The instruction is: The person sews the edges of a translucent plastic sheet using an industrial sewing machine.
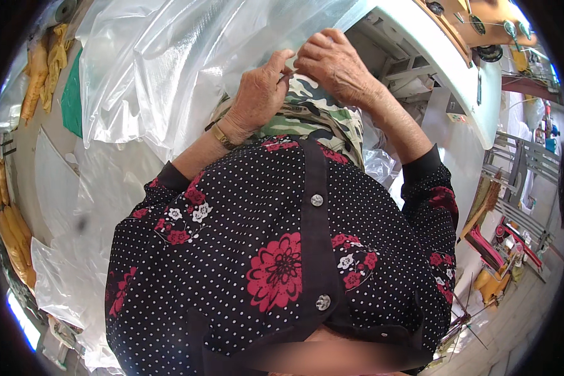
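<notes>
Both of my hands meet above my lap, in front of a large sheet of clear plastic film [150,69]. My left hand [263,91], with a gold-coloured watch [221,135] on its wrist, has thumb and index finger brought together. Close beside it, my right hand [335,66] is closed with curled fingers. Whatever lies between the fingertips is too small or hidden to make out; the film passes right behind them. Camouflage-patterned cloth [307,116] covers my lap just below the hands.
At the upper right, a white tabletop [445,56] carries a tan machine [498,22] with round metal parts. Yellow bundles [15,241] line the far left, near a green piece [73,100]. A broom [487,203] and metal racks [526,163] stand at the right.
</notes>
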The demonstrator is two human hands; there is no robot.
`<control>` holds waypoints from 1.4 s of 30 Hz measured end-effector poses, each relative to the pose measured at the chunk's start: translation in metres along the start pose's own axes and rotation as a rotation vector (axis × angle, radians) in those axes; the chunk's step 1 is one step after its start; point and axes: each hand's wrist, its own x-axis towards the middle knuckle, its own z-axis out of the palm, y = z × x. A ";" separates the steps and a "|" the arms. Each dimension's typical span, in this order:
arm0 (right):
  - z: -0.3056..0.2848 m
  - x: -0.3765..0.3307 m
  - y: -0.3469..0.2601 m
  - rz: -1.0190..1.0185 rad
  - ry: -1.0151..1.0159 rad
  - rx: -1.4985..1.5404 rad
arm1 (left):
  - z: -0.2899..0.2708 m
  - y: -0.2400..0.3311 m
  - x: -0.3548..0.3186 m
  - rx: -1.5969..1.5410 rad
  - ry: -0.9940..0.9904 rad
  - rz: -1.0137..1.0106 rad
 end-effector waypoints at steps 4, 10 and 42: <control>-0.013 0.003 0.010 0.059 0.034 -0.047 | -0.005 0.002 -0.002 -0.090 0.023 -0.054; -0.024 0.012 0.002 0.110 0.052 -0.009 | -0.009 0.008 0.000 -0.109 0.140 0.087; -0.079 0.008 0.078 -0.059 0.220 0.045 | -0.067 0.039 0.033 0.126 -0.209 0.366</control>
